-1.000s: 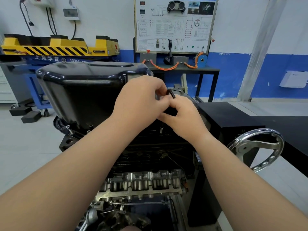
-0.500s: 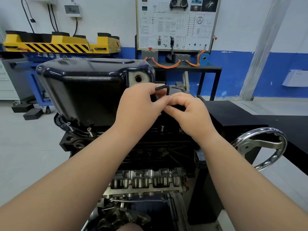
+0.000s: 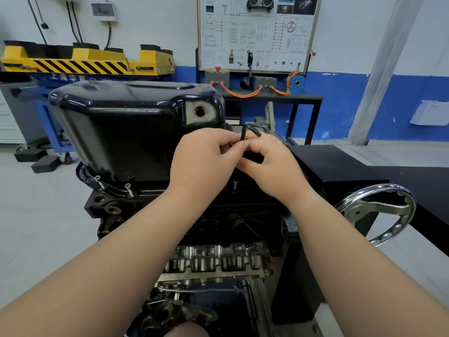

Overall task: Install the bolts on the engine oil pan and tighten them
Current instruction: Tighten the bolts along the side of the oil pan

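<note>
Both hands now sit below the drain hole (image 3: 200,111) of the oil pan (image 3: 116,127). The left hand (image 3: 204,164) and right hand (image 3: 274,166) each clamp their grip on a black hex key (image 3: 243,135) at the pan's right end. Two bolts (image 3: 98,181) stick up from its left rim.

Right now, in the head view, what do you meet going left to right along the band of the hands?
Black block on the floor → two raised bolts → left hand → hex key → right hand → metal handwheel.
</note>
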{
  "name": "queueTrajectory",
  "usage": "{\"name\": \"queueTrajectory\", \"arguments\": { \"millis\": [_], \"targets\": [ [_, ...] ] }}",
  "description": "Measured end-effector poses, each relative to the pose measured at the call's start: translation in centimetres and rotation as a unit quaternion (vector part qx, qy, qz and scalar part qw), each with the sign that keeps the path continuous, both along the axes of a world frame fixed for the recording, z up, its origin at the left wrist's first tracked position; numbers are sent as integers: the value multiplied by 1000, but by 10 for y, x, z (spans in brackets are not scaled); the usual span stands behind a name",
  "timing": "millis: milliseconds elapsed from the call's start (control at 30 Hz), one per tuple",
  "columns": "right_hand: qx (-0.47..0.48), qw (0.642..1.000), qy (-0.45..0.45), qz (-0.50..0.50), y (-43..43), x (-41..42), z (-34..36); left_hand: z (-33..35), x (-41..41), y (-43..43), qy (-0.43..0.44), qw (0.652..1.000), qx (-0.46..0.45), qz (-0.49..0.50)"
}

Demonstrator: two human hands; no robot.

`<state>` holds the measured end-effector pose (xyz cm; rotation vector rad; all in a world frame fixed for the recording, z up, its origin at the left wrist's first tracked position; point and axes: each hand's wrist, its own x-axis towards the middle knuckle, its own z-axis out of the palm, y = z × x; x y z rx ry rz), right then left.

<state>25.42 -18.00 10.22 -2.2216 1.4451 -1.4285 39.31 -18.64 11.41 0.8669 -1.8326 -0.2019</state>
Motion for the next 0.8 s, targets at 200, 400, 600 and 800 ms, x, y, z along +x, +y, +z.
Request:
{"name": "queueTrajectory", "arguments": {
  "millis": [200, 400, 600, 800],
  "targets": [
    [-1, 1000, 8, -29, 0, -2, -1, -7, -2, -3, 19, 999, 21, -15],
    [-29, 997, -18, -69, -4, 2, -6, -16, -4, -5, 74, 995, 55, -32],
    [7, 996, 88, -28, -5, -3, -1, -19, -2, -9, 79, 995, 63, -24],
    [-13, 998, 35, -57, -3, -2, -4, -19, -3, -10, 29, 998, 61, -19]
  ]
}}
